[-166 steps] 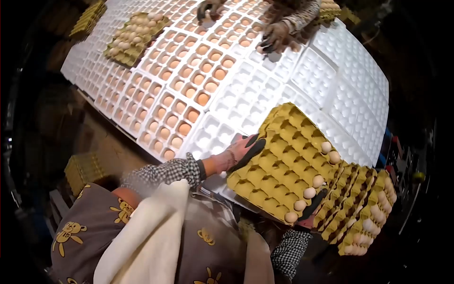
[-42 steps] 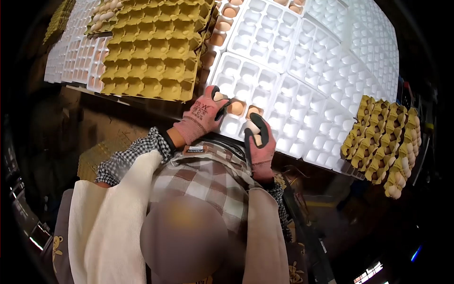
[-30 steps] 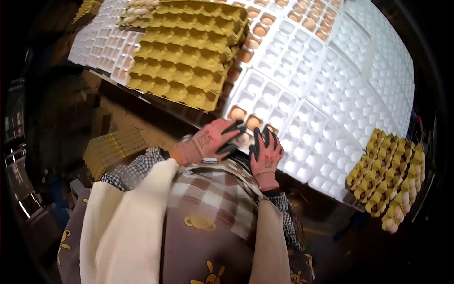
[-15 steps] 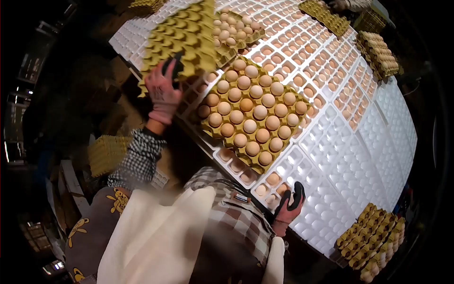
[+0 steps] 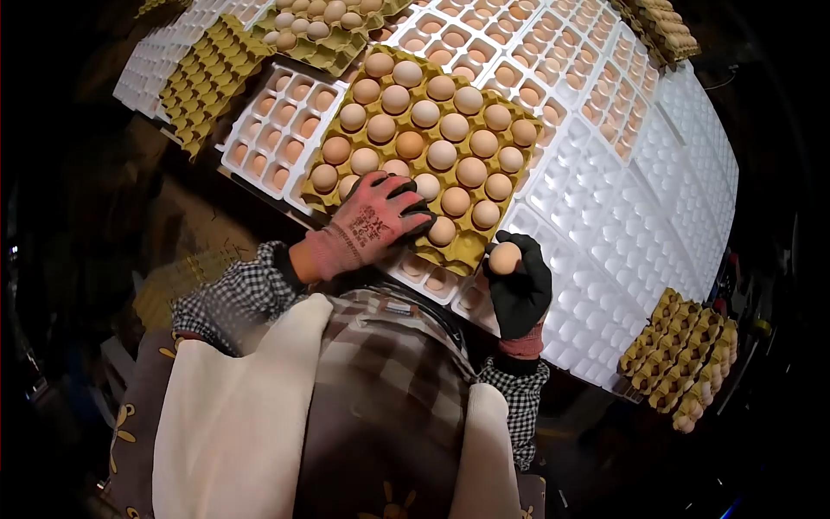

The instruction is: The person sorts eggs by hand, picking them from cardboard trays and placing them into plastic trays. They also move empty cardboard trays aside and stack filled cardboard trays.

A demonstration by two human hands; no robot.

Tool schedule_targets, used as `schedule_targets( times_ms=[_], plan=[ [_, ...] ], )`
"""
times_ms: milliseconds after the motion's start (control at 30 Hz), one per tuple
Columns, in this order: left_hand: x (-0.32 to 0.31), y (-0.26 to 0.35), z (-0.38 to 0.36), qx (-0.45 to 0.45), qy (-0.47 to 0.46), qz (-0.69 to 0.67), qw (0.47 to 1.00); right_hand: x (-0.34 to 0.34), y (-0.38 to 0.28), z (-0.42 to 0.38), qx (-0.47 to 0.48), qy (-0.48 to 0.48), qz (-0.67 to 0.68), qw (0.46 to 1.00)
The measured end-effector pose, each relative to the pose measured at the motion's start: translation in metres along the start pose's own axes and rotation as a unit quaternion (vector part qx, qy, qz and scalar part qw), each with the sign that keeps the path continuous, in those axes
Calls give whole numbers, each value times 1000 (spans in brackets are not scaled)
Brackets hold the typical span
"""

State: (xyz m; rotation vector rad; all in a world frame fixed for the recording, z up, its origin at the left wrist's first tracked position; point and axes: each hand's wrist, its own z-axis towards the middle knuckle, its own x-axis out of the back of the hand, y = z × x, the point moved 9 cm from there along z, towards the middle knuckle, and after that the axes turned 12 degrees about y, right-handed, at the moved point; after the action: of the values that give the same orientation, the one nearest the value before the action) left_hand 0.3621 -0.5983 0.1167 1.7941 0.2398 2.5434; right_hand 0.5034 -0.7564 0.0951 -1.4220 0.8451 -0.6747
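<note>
My left hand (image 5: 376,221), in a pink glove with dark fingertips, reaches over the near side of a yellow egg tray (image 5: 469,249) full of rows of brown eggs (image 5: 442,156). Its fingers curl down among the eggs; whatever lies under them is hidden. My right hand (image 5: 526,290) is turned palm up beside the tray's near right corner, closed around a single egg (image 5: 504,258). Below the tray are white plastic egg trays (image 5: 575,203), with a few eggs showing in the cells along the near edge.
An empty yellow tray (image 5: 212,82) lies at the left, next to a white tray (image 5: 251,130) holding eggs. Another yellow tray with eggs (image 5: 333,48) sits at the back. Stacked yellow trays (image 5: 679,350) stand at the right edge, more (image 5: 661,30) at the far right.
My left hand has let go of the empty yellow tray, now lying at the left, and moved onto the full tray. My right hand has taken up an egg and turned palm up.
</note>
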Motion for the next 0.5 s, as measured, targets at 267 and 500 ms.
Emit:
schedule_targets(
  times_ms=[267, 500],
  plan=[
    [31, -23, 40, 137, -24, -69, 988, -90, -13, 11, 224, -152, -523, 808],
    [-8, -32, 50, 201, -115, -63, 971, 3, 1, 30, -188, -5, 101, 977]
  ],
)
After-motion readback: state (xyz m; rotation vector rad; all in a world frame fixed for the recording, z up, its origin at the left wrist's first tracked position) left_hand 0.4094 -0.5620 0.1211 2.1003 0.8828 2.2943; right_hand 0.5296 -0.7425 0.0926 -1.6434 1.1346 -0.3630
